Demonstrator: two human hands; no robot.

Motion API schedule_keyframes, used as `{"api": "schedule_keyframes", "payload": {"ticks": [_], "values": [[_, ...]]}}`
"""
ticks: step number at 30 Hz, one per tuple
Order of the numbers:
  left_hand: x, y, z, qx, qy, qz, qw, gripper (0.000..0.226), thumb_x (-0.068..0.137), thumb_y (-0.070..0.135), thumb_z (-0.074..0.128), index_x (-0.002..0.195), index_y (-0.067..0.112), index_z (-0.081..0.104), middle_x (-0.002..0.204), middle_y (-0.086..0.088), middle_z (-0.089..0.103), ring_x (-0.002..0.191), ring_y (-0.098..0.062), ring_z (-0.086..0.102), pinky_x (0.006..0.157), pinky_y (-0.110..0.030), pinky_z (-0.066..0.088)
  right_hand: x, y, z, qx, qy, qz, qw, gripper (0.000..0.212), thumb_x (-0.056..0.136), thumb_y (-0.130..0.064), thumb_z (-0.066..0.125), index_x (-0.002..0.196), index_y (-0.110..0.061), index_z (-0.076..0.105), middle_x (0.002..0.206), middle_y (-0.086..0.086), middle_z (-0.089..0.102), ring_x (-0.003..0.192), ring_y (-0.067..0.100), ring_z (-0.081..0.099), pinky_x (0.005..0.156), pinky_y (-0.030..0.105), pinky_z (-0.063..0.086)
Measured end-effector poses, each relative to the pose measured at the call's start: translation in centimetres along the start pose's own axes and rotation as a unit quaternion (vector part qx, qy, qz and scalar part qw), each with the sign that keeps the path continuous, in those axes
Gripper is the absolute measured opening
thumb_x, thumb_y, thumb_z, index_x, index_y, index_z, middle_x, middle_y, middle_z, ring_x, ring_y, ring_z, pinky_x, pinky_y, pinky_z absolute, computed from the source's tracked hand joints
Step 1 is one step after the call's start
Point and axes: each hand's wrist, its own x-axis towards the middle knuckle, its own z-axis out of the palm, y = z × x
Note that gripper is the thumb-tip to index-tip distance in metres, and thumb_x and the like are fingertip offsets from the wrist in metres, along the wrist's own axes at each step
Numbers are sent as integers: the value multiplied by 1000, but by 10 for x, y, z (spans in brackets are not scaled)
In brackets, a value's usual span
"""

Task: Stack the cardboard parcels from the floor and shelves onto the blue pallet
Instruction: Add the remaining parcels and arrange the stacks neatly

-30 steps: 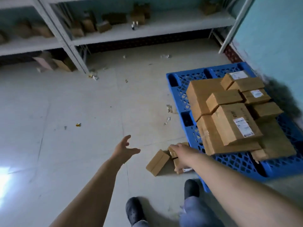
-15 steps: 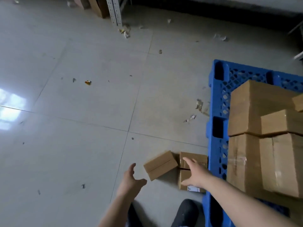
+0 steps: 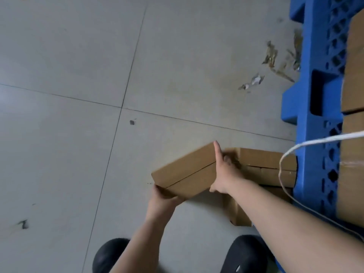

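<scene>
The left hand grips the near-left corner of the small cardboard parcel, fingers curled under its edge. The parcel sits on the floor, tilted across the tile lines. The right hand clamps its right end, index finger extended along the side and the rest curled behind. Just beside it lie two more parcels, against the blue pallet, which carries stacked boxes. Recommended: keep both grips opposed, lift level, and clear the white cord before swinging right.
</scene>
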Motion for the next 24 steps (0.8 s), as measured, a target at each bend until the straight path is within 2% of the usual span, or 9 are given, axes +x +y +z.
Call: {"api": "schedule_keyframes", "payload": {"ticks": [5,7,10,12,13,15,17,20,24], "values": [[-30,41,-13,-38,46,77,995,48,77,2,66,110,29,44,85,20,48,77,-9,50,56,-22,37,-30,-4,-32,142,50,-18,988,133,65,-25,85,145,-37,-21,147,8,29,129,28,39,103,42,40],[-63,87,-28,-14,47,118,992,52,75,3,67,114,31,46,88,19,51,81,-13,53,54,-22,36,-55,-16,-77,169,72,-34,982,131,65,-27,84,147,-33,-18,140,8,35,126,27,42,101,39,41],[-133,168,-50,16,58,205,977,53,71,-6,68,92,39,48,85,14,53,74,-14,52,49,-16,39,-117,-34,-164,209,102,-55,971,129,66,-30,83,147,-31,-17,145,7,33,129,26,41,104,38,39],[-199,221,-61,37,62,245,967,58,70,-11,66,88,40,45,82,12,53,68,-10,53,44,-6,40,-172,-42,-226,231,120,-72,963,128,66,-31,83,147,-30,-17,150,6,28,133,24,39,105,35,38],[-234,244,-66,42,63,260,963,58,68,-11,67,90,39,48,82,9,55,67,-8,54,45,-6,42,-203,-46,-256,238,130,-82,959,128,67,-31,82,147,-30,-17,152,6,26,134,23,38,105,34,38],[-303,278,-75,49,53,293,954,57,58,-2,67,104,29,55,90,-2,61,69,-12,58,55,-19,50,-268,-44,-307,252,144,-91,953,128,68,-32,82,147,-30,-18,154,5,22,135,22,37,105,33,39],[-375,306,-80,45,36,312,948,70,54,2,67,119,23,51,96,-8,61,69,-21,59,51,-28,50,-338,-38,-351,265,149,-93,948,130,67,-33,82,147,-30,-20,155,4,20,136,22,35,105,33,39],[-484,337,-76,63,8,349,935,97,38,17,69,131,18,46,97,-8,59,79,-27,58,53,-27,44,-436,-22,-412,298,176,-104,932,132,65,-35,84,147,-28,-20,157,5,15,139,24,29,105,34,39],[-603,369,-59,70,-39,388,918,99,37,22,59,135,18,43,94,-6,57,62,-16,49,47,-24,33,-549,3,-483,397,249,-111,876,121,72,-40,78,150,-23,-13,159,4,4,144,28,18,110,40,30]]}}
